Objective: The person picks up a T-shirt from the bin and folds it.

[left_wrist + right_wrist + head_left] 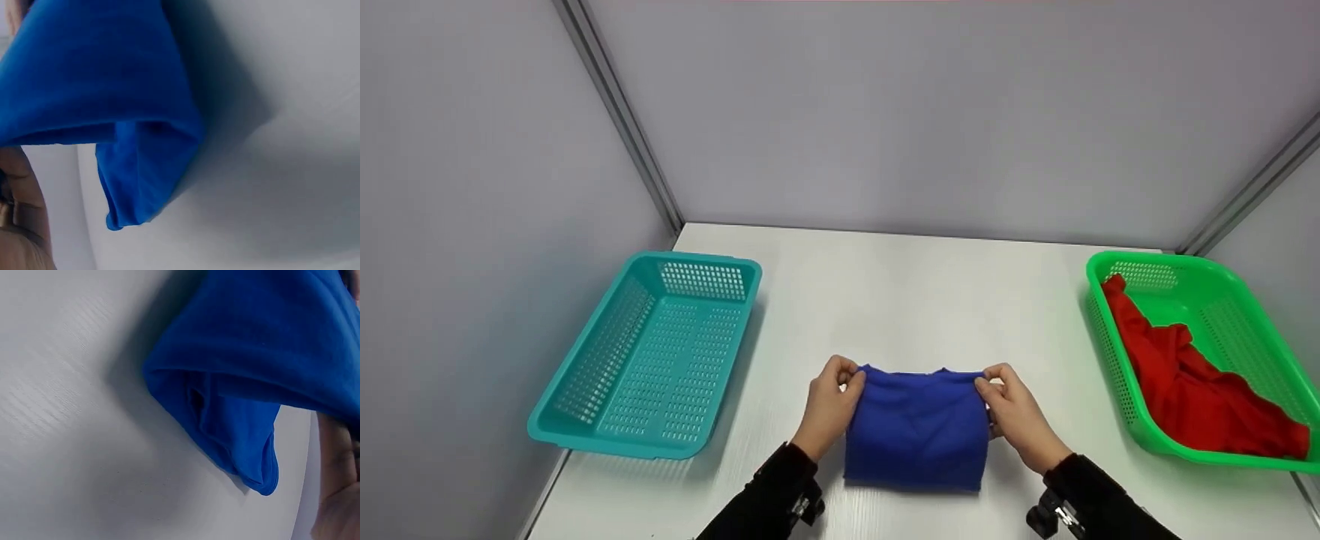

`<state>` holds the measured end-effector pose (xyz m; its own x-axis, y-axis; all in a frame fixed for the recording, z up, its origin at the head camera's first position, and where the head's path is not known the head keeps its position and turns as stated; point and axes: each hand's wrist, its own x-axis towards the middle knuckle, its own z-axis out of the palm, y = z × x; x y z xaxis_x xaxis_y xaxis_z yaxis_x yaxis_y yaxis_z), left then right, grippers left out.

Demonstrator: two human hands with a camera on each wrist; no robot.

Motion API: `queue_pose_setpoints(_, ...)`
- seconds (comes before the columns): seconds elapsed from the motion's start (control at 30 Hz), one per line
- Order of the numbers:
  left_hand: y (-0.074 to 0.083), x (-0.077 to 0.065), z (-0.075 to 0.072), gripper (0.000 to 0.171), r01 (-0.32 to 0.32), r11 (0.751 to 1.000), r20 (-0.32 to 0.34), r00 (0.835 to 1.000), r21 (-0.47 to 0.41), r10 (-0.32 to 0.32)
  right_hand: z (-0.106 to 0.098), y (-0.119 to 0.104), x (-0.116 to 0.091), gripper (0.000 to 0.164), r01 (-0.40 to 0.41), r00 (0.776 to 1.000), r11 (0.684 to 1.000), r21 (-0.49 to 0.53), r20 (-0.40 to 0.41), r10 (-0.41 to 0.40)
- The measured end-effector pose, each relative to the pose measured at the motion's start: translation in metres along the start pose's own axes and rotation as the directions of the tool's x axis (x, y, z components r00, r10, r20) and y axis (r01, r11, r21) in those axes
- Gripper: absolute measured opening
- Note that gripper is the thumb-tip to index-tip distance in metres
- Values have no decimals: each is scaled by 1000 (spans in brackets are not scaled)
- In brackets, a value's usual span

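Note:
A folded blue cloth garment (916, 435) is held up between both hands, close over the white table. My left hand (831, 405) pinches its upper left corner between thumb and fingers. At the upper right corner, my right hand (1020, 412) pinches it the same way. The wrist views look into the open side of the fold: the blue cloth (101, 73) bends over in the left one, and its layers (242, 354) hang loosely in the right one. Only part of the left palm (25, 208) and right palm (337, 478) shows at the edges there.
To the left stands a teal perforated basket (660, 448) with nothing in it. A green perforated basket (1099, 337) at the right holds a crumpled red cloth (1192, 390). Grey panels (922, 112) wall in the white table (915, 300) at the back and sides.

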<state>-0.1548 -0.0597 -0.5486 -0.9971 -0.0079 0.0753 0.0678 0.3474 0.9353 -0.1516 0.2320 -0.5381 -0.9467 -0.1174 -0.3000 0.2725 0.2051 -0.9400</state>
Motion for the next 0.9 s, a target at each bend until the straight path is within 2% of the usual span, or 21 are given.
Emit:
queue_pose_setpoints(0.17, -12, 16, 7, 9, 75, 995, -47, 996, 64, -72, 5, 7, 26, 15, -21, 997, 993, -114, -82, 12)
queue_pose_setpoints(0.4, -22, 33, 21, 8, 160, 973, -95, 985, 168, -146, 9, 19, 49, 13, -23, 987, 955, -295, -160, -26)
queue_pose_setpoints(0.6, -24, 41, 26, 9, 253, 932, -124, 966, 259, -227, 12, 26, 56, 16, -69, 980, 945, -321, -197, 5)
queue_pose_setpoints(0.7, -27, 44, 26, 10, 264, 928, -120, 963, 264, -240, 13, 28, 55, 20, -74, 979, 943, -325, -203, 7)
queue_pose_setpoints(0.8, -50, 51, 30, 15, 254, 936, -103, 966, 243, -236, 13, 31, 51, 26, -83, 980, 944, -320, -198, 19)
queue_pose_setpoints(0.9, -81, 51, 32, 24, 265, 939, -65, 964, 220, -256, 13, 35, 40, 33, -101, 982, 947, -304, -185, 46)
